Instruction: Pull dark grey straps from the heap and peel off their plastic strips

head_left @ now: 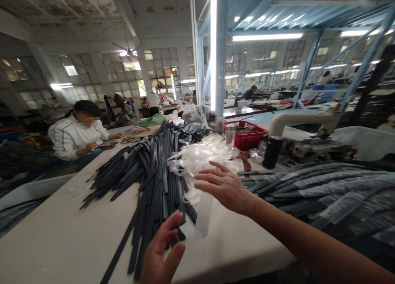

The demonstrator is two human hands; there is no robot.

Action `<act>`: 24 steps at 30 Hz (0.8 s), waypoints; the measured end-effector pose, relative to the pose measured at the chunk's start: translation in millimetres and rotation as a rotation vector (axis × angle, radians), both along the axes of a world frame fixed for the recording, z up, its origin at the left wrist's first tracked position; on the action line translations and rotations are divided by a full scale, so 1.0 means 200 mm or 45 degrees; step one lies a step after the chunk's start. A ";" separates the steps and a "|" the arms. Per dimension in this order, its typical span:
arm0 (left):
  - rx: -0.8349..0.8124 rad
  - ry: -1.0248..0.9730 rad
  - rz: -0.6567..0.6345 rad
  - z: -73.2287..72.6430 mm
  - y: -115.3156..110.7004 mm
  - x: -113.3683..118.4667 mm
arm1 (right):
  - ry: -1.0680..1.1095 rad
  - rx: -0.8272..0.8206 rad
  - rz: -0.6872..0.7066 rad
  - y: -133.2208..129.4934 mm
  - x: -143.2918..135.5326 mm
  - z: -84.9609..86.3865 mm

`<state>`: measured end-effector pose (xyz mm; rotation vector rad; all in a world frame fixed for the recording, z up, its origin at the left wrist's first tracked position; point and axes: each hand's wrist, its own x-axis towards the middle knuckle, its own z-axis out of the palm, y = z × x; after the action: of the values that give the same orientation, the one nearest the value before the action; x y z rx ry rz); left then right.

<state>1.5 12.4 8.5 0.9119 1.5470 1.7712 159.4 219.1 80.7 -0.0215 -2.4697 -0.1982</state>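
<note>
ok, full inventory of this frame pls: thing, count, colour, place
dark straps: large loose pile, black/dark grey, centre of the table
wrapped straps: second heap, dark under clear film, right side
clear plastic sleeves: crumpled bunch, translucent white, between the two heaps
table: one, off-white, runs from the near edge to the far end
red basket: one, red, behind the plastic sleeves
clear jar: one, clear with a metal lid, left of the basket
black cylinder: one, black, right of the basket
sewing machine: one, cream, right rear
seated person: one, white jacket, far left side of the table
left hand: open, bottom centre, fingertips at the strap ends
right hand: open, palm down, above the plastic sleeves
</note>
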 end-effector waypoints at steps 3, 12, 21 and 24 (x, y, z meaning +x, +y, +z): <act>-0.028 -0.091 -0.308 0.11 0.13 0.06 | -0.023 0.053 0.075 -0.06 -0.02 0.02; -0.217 -0.393 -0.372 -0.02 0.04 0.16 | -0.050 0.042 -0.022 0.02 -0.04 -0.10; -0.203 -0.688 -0.526 -0.14 -0.08 0.17 | -0.040 0.040 -0.032 0.05 -0.06 -0.16; -0.341 -0.523 -0.648 -0.11 -0.08 0.16 | -0.055 0.055 0.006 0.02 -0.07 -0.15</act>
<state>33.7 -3.4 -13.9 0.6781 1.1259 1.2539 145.5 223.5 49.8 0.0073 -2.5075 -0.2519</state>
